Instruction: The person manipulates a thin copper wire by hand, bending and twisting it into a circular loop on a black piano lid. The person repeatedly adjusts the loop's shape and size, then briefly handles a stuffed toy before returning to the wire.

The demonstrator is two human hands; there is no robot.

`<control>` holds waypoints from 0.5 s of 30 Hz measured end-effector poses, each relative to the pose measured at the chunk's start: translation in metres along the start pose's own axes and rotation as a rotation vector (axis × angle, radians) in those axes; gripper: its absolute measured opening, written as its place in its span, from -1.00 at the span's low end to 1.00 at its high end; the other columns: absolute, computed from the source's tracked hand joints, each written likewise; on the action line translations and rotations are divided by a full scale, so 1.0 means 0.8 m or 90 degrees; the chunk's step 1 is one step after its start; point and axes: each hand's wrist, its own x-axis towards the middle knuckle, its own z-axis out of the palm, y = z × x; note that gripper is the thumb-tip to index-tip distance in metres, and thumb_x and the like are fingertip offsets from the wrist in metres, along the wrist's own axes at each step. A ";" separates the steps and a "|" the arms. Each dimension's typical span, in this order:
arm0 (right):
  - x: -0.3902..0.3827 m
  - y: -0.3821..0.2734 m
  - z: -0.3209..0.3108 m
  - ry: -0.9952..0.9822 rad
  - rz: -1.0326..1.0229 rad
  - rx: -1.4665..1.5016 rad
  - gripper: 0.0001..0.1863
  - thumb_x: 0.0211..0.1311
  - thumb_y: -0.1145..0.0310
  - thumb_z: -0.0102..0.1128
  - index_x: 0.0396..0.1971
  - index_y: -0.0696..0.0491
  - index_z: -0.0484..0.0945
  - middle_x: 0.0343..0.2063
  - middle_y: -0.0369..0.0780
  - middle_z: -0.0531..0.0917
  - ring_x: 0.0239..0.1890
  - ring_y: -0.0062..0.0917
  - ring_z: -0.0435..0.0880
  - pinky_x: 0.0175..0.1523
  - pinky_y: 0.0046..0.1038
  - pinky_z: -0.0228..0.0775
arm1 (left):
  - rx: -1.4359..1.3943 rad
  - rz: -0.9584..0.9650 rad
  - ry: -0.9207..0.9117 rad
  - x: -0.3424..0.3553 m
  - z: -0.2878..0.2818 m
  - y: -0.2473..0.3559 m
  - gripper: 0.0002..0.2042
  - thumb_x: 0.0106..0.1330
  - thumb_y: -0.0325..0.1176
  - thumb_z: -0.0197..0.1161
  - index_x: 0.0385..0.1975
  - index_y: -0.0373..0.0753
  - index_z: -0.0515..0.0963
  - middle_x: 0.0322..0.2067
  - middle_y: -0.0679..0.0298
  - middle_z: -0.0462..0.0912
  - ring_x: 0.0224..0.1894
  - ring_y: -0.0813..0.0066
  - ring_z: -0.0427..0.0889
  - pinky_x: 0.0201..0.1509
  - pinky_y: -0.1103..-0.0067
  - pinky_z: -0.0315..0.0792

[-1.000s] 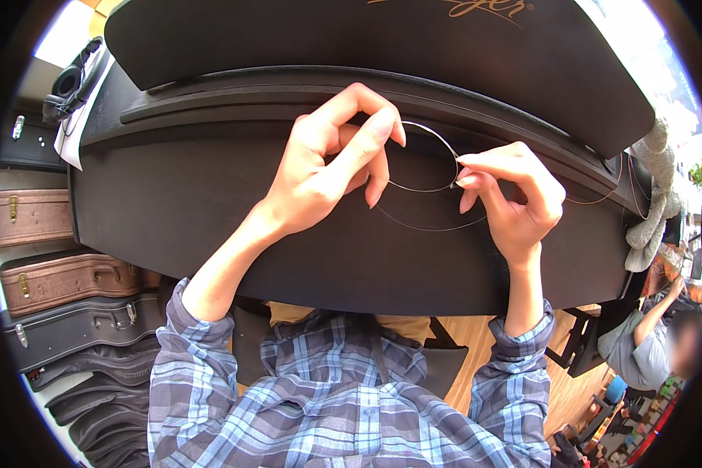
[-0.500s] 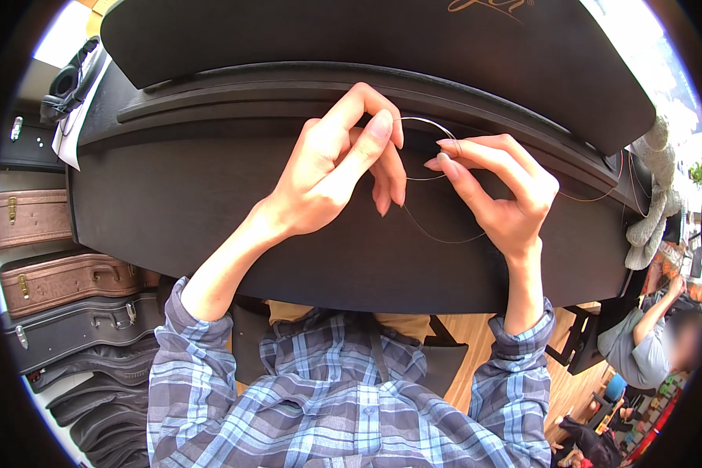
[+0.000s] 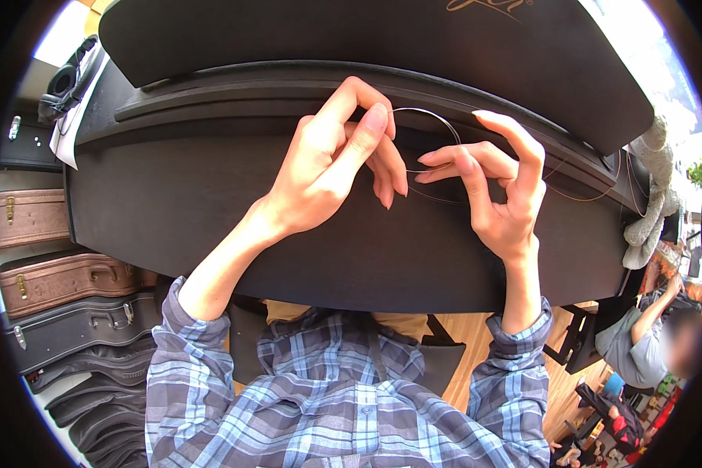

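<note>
A thin metal string [image 3: 437, 115], coiled into a loop, is held in the air between my two hands, above a dark, flat lid [image 3: 304, 265]. My left hand [image 3: 320, 168] pinches the loop's left side between thumb and forefinger, its other fingers curled below. On the other side, my right hand [image 3: 503, 187] has its thumb against the fingers at the loop's lower right, with one finger raised apart. Fine strands of the string run low between the hands. Fingers hide part of the coil and its ends.
A dark upright panel [image 3: 366, 39] with a ledge stands behind my hands. More loose string [image 3: 593, 199] trails at right near a grey plush thing [image 3: 647, 226]. Headphones [image 3: 66, 78] lie far left, above brown and black instrument cases [image 3: 62, 281]. Another person [image 3: 639, 343] is at lower right.
My right hand has shifted its grip on the coil, lifting one finger away. My left hand has moved slightly up and left. The loop looks wider now.
</note>
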 end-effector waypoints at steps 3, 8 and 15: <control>-0.001 0.000 -0.003 -0.021 -0.001 0.011 -0.59 0.51 0.54 0.16 0.25 0.15 0.29 -0.33 -0.15 0.83 -0.30 -0.39 0.88 -0.12 -0.48 0.67 | -0.004 -0.006 0.002 0.000 -0.001 0.000 -0.76 0.71 -0.24 -0.10 -0.16 -0.29 0.33 -0.56 0.08 0.72 -0.57 0.43 0.70 -0.44 0.58 0.58; -0.003 -0.001 -0.001 -0.022 0.015 0.052 -0.58 0.51 0.55 0.17 0.25 0.18 0.28 -0.34 -0.14 0.83 -0.30 -0.42 0.88 -0.10 -0.49 0.67 | -0.003 -0.004 -0.006 0.001 -0.001 0.002 -0.76 0.71 -0.23 -0.10 -0.16 -0.29 0.32 -0.56 0.08 0.71 -0.58 0.44 0.70 -0.46 0.59 0.57; -0.003 -0.006 0.000 -0.037 0.044 0.057 -0.51 0.41 0.59 0.29 0.23 0.18 0.29 -0.35 -0.12 0.82 -0.36 -0.43 0.87 -0.22 -0.51 0.69 | -0.015 -0.023 -0.006 -0.001 -0.001 0.003 -0.77 0.71 -0.24 -0.08 -0.16 -0.29 0.33 -0.59 0.11 0.69 -0.61 0.46 0.68 -0.50 0.60 0.55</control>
